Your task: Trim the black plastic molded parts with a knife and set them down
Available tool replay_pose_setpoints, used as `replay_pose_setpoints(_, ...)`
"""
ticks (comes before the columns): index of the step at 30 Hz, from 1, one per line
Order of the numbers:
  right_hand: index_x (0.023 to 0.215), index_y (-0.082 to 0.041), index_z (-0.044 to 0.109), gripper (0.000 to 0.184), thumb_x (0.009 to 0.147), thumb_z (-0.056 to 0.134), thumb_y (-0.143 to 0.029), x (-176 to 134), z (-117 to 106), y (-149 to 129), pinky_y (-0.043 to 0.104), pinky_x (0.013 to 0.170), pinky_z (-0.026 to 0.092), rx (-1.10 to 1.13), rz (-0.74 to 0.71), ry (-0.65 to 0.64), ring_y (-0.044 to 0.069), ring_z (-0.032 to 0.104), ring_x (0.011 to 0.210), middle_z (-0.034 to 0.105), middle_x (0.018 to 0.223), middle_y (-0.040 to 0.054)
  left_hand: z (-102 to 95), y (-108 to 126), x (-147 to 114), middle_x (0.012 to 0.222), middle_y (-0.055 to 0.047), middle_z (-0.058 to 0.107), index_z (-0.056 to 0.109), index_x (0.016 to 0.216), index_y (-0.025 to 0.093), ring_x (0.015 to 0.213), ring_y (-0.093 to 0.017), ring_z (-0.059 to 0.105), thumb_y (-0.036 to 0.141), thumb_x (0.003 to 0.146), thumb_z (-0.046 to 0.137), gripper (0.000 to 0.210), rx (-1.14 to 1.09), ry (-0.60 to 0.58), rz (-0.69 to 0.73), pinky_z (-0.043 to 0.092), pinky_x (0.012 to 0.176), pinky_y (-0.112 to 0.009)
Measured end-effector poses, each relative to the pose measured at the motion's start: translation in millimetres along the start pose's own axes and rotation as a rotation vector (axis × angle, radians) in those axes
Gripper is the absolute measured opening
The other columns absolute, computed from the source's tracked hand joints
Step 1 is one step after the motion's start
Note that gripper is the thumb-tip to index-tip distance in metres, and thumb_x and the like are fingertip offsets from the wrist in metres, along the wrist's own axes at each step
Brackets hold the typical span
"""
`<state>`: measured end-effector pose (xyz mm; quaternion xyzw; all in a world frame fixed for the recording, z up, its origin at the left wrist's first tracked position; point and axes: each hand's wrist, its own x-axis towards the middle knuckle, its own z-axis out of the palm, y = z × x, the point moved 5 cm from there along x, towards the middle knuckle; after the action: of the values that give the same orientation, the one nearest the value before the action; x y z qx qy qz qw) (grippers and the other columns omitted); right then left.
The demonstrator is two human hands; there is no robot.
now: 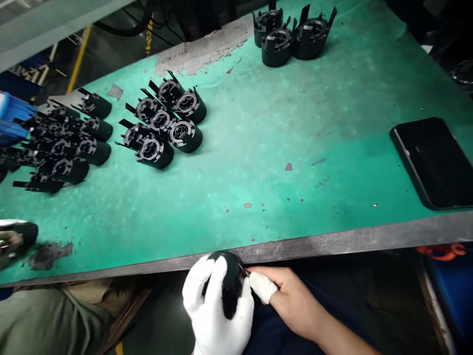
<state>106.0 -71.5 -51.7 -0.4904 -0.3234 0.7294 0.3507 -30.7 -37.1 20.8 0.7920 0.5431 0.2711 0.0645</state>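
My left hand (219,305), in a white glove, is wrapped round a black rounded plastic housing (231,278) just off the table's front edge. My right hand (286,293) is bare apart from a white cover on the thumb. Its thumb and forefinger pinch together at the housing's right side. Something thin and dark shows at those fingertips, too small to name. The housing's underside and inner face are hidden by my glove and the viewing angle.
On the green-topped table (236,182) stand black cup-shaped housings in a left cluster (66,143), a middle cluster (162,121) and a group of three (288,39) at the back. A phone (434,162) lies right. Another person's hand (11,244) holds a dark part at far left.
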Motion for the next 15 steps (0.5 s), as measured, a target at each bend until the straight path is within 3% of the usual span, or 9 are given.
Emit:
replay_pose_setpoints(5,0.092,-0.024,0.081,0.032,0.098,0.053,-0.038,4,-5,-8,0.033,0.078,0.051,-0.029,-0.012,0.014,0.024,0.065,0.083,0.074,0.082,0.0022,1.2,-2,-1,0.103,-0.012,0.065,0.066,0.113,0.015,0.105,-0.035,0.066,0.006,0.067,0.082,0.049,-0.023,0.038,0.036,0.057,0.091,-0.057)
replay_pose_setpoints(10,0.088,-0.022,0.078,0.033,0.100,0.051,-0.037,7,-5,-16,0.033,0.085,0.050,-0.045,-0.047,0.029,0.023,0.063,0.087,0.073,0.087,0.0028,2.2,-3,0,0.099,-0.008,0.063,0.066,0.106,0.017,0.100,-0.031,0.066,0.003,0.062,0.083,0.049,-0.045,0.062,0.046,0.059,0.092,-0.057)
replay_pose_setpoints(15,0.070,-0.020,0.062,0.040,0.102,0.048,-0.039,9,-2,-9,0.029,0.069,0.043,-0.103,-0.005,0.063,0.018,0.052,0.073,0.060,0.073,0.0002,3.1,-3,1,0.095,-0.005,0.061,0.065,0.103,0.017,0.097,-0.028,0.066,0.004,0.059,0.085,0.049,-0.042,0.083,0.077,0.060,0.091,-0.054)
